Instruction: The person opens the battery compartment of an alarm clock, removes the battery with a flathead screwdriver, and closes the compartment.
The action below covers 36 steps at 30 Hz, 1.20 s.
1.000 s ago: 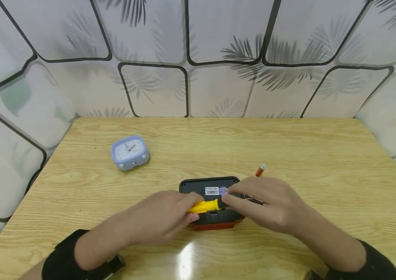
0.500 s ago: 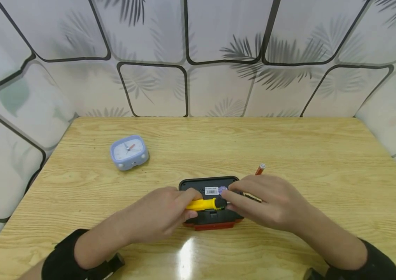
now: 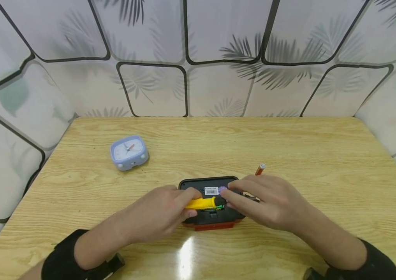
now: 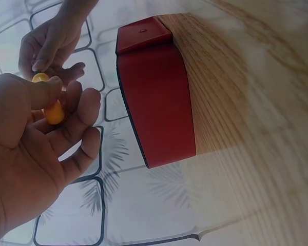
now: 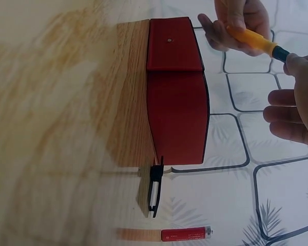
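My left hand (image 3: 168, 210) grips the yellow handle of a screwdriver (image 3: 201, 203), which lies roughly level over a black-backed red device (image 3: 212, 225). At the screwdriver's dark collar end, my right hand (image 3: 271, 200) pinches with thumb and fingertips, hiding the shaft. In the right wrist view the screwdriver (image 5: 256, 41) spans from one hand to the other. A barcode label (image 3: 211, 190) shows on the device's back, and below the handle a green battery (image 3: 219, 207) peeks out of a recess. The left wrist view shows the device's red side (image 4: 156, 102).
A pale blue alarm clock (image 3: 129, 151) stands at the back left of the wooden table (image 3: 289, 144). A red battery (image 3: 260, 169) lies behind my right hand. A small black plastic piece (image 5: 155, 184) lies by the device's right end. A patterned curtain-like backdrop (image 3: 219, 89) surrounds the table.
The screwdriver handle and left hand have shifted slightly left and up. The shaft showed half a second ago and is now covered by my right fingers. The green battery has come into view.
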Each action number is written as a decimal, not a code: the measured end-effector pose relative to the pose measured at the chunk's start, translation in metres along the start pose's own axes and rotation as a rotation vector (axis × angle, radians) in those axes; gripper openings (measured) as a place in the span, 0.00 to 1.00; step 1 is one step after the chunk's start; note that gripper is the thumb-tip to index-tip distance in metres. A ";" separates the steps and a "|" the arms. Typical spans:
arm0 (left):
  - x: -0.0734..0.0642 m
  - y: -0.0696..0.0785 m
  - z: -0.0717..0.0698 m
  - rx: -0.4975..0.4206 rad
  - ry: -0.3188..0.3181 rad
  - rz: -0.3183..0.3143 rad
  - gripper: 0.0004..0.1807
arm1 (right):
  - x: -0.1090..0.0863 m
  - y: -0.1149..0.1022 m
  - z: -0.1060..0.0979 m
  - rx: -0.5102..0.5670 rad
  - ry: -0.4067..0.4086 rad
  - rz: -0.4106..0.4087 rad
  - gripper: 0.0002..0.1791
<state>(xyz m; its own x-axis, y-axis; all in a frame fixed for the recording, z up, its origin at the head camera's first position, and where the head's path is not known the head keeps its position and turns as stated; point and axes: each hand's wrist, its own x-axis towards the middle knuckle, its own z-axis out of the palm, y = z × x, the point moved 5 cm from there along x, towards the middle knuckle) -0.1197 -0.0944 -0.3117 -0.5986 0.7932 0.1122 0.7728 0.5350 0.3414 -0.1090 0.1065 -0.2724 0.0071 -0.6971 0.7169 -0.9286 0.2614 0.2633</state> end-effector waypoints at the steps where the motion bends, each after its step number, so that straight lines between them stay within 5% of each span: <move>1: 0.000 0.000 0.000 0.002 0.004 0.001 0.15 | 0.000 0.000 0.000 -0.002 -0.004 0.004 0.14; 25: 0.000 0.000 0.000 0.026 0.002 0.024 0.16 | -0.006 -0.001 0.005 0.043 -0.050 0.018 0.14; 36: -0.009 -0.005 -0.021 0.058 0.034 0.020 0.14 | -0.004 0.002 0.003 0.033 -0.019 0.025 0.13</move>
<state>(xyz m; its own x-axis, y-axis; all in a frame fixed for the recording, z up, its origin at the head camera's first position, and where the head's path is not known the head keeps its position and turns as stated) -0.1227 -0.1104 -0.2944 -0.5891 0.7939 0.1506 0.7950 0.5359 0.2844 -0.1123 0.1079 -0.2762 -0.0231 -0.7035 0.7103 -0.9400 0.2572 0.2242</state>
